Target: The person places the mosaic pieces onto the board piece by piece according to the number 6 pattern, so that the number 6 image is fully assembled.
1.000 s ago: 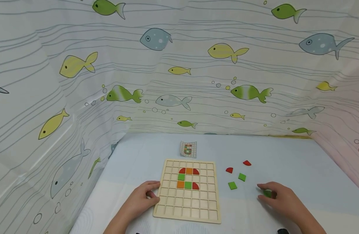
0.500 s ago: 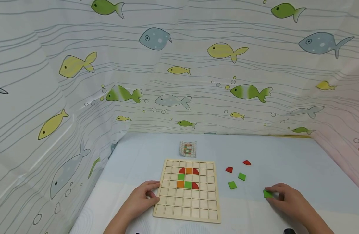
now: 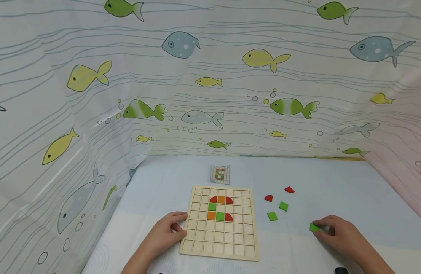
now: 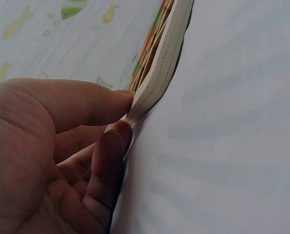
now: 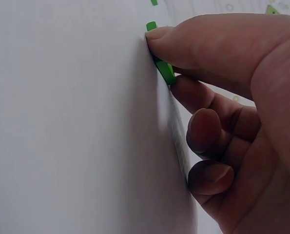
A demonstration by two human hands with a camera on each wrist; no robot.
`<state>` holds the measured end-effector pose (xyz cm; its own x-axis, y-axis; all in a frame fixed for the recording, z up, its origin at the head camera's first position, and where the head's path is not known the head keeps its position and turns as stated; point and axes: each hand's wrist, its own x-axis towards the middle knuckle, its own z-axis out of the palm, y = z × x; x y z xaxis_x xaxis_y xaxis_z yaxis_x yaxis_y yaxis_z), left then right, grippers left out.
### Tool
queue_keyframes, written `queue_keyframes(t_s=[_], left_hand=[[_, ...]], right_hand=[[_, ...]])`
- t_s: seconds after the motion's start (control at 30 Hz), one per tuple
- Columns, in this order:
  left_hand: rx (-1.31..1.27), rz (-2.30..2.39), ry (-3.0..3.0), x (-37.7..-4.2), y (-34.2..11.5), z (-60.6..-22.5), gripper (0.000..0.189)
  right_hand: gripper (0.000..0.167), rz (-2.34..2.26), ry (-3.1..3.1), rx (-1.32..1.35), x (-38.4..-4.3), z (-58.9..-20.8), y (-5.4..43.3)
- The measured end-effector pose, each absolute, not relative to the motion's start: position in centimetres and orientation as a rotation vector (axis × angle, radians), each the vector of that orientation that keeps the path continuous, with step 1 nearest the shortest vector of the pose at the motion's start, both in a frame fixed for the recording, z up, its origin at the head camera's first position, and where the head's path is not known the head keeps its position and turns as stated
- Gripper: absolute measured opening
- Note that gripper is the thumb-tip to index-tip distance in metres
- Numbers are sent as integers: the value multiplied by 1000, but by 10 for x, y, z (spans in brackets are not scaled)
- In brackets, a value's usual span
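Observation:
A light wooden grid board [image 3: 219, 239] lies on the table, several orange, red and green tiles set in its upper cells. At its left edge my left hand [image 3: 167, 230] holds on; the left wrist view shows the thumb and a fingertip pinching the board's rim [image 4: 159, 68]. To the right of the board, my right hand [image 3: 340, 234] pinches a green square tile [image 3: 314, 227] at the table surface. From the right wrist, that tile [image 5: 167, 72] sits between thumb and forefinger, partly covered by the thumb, with the other fingers curled below.
Two green square tiles [image 3: 272, 216] and two red quarter-round tiles [image 3: 289, 189] lie between the board and my right hand. Behind the board lies a small card [image 3: 220, 174] printed with a coloured grid pattern. A fish-print curtain [image 3: 231, 114] surrounds the table.
My right hand has shifted slightly right, and its thumb and forefinger have closed on the green square tile. The left hand and board stay in place.

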<state>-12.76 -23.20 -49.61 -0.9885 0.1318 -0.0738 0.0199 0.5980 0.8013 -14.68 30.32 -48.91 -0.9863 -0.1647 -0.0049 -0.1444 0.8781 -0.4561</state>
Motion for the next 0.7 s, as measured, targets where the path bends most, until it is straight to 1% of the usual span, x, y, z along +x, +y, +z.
queue_keyframes(t_s=[0.27, 0.47, 0.7], left_hand=[[131, 1349, 2698, -127, -232, -496, 56], [126, 1357, 2694, -127, -232, -495, 56], [137, 1356, 2692, -127, -232, -496, 56]], right_hand=[[28, -708, 3003, -230, -148, -490, 302], [32, -717, 2979, -194, -150, -491, 298], [28, -791, 2993, -289, -150, -491, 288]])
